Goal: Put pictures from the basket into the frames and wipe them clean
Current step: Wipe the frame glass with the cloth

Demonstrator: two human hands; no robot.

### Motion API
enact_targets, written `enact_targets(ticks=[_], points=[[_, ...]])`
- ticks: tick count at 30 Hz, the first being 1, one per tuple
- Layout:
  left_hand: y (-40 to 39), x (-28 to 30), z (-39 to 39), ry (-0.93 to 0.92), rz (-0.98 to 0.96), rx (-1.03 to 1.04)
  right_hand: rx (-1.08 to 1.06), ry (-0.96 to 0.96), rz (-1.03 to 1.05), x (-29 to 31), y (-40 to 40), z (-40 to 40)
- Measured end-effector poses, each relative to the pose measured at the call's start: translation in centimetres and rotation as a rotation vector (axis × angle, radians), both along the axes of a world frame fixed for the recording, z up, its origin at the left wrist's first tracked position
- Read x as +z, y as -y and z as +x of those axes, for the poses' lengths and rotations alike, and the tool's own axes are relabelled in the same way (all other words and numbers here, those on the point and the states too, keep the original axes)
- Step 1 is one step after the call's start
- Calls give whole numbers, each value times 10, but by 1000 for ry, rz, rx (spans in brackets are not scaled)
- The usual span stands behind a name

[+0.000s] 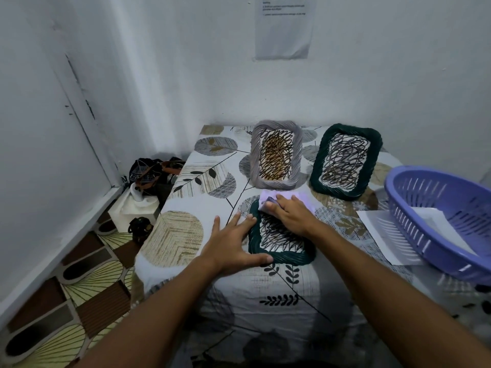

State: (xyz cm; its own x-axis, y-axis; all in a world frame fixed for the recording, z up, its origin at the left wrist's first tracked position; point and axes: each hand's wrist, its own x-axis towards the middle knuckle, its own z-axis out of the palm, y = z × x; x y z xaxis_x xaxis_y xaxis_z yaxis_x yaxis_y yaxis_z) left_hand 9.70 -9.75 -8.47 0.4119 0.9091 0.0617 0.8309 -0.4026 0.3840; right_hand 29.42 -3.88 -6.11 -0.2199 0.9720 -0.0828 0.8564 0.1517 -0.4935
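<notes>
Although lines of print can be seen on the sheet of paper (283, 25) taped to the white wall, none of it can be read, and no brand or label can be made out elsewhere. A dark green frame (279, 237) with a twisted, rope-like border is laid flat on the leaf-patterned tablecloth (186, 197), near the front edge of the table; a picture of dense black scribble on white is held in it. Its far left corner is covered by a pale lilac cloth (268, 201), which is pressed down under the right hand (289, 215), the fingers kept fairly straight and close together on the cloth. The frame's left side is steadied by the left hand (233, 243), laid flat with fingers spread wide and the thumb along the near edge. Farther back, a grey frame (276, 154) and a second green frame (345, 160) are stood upright side by side, each with a scribbled picture. At the right, a lilac slotted basket (438, 219) is seen tilted, with white sheets (377, 227) inside and beneath it.
</notes>
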Motion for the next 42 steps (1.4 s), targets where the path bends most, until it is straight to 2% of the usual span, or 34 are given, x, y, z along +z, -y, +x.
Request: enact_targets(ticks=[17,25,33,42], points=[[-3,-3,0,-12,13,3,106,145,70,9,10,-6],[-1,-4,2,-112,78,-8,46,241,118,11,11,-1],[-1,-2,1,-126,74,-15,-43,258,204,7,13,42],[-3,-4,0,-111,80,-23,-69,178,227,8,10,15]])
